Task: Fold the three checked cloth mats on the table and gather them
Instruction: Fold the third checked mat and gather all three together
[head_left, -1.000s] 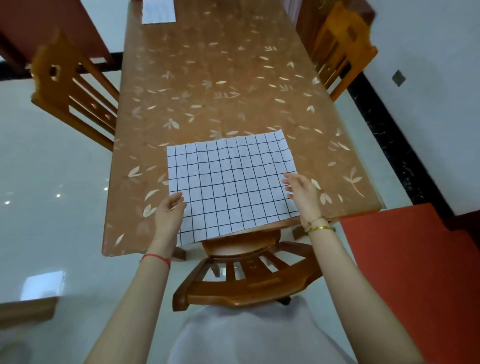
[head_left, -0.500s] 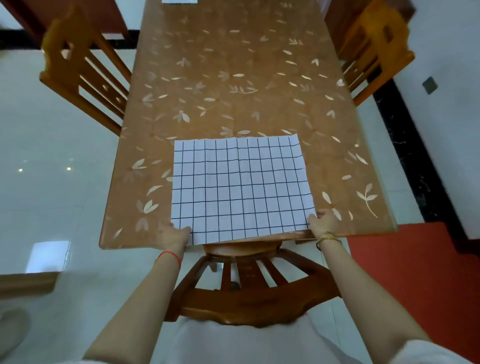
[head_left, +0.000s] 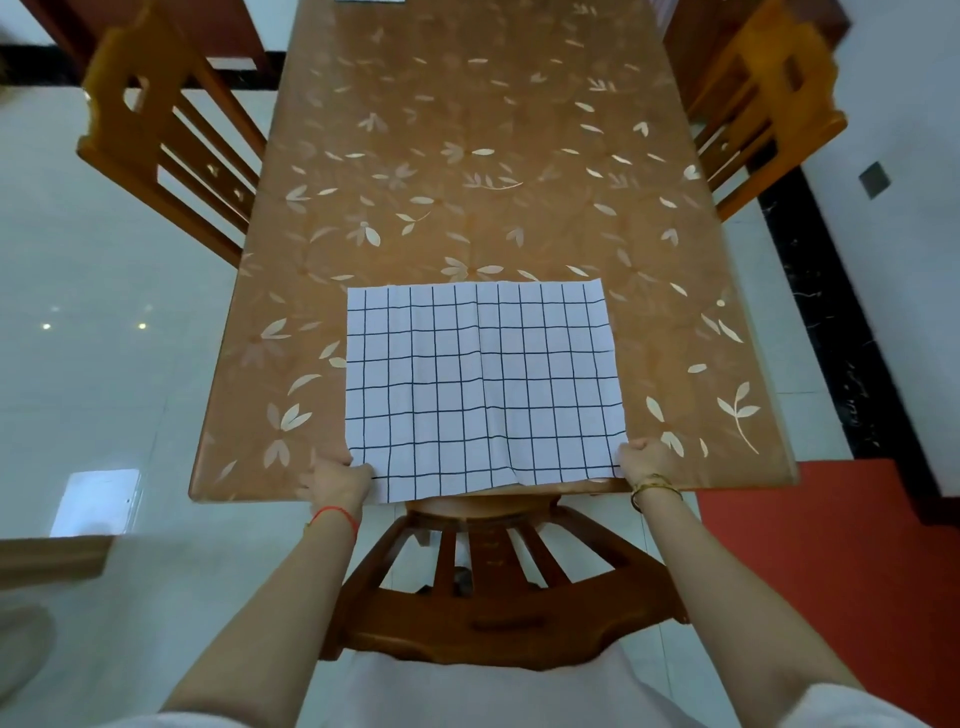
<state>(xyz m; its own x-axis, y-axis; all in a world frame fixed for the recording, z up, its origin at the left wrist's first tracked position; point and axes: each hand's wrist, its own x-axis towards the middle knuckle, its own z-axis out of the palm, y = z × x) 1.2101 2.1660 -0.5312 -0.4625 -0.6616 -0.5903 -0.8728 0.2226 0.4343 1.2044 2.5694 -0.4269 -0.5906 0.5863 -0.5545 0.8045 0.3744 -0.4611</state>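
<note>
A white checked cloth mat (head_left: 483, 384) lies flat and unfolded at the near end of a long wooden table (head_left: 467, 156), its near edge just overhanging the table's rim. The person's left hand (head_left: 337, 480) pinches the mat's near-left corner and the right hand (head_left: 644, 460) its near-right corner, fingers curled on the cloth. The first fold seems about to start. Both corners would need lifting evenly toward the far edge.

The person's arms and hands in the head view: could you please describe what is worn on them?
The left hand has a thin red string bracelet at its wrist. The right hand has slim gold bangles at its wrist. Both forearms are bare, with white sleeves showing only at the bottom edge. No gloves.
</note>
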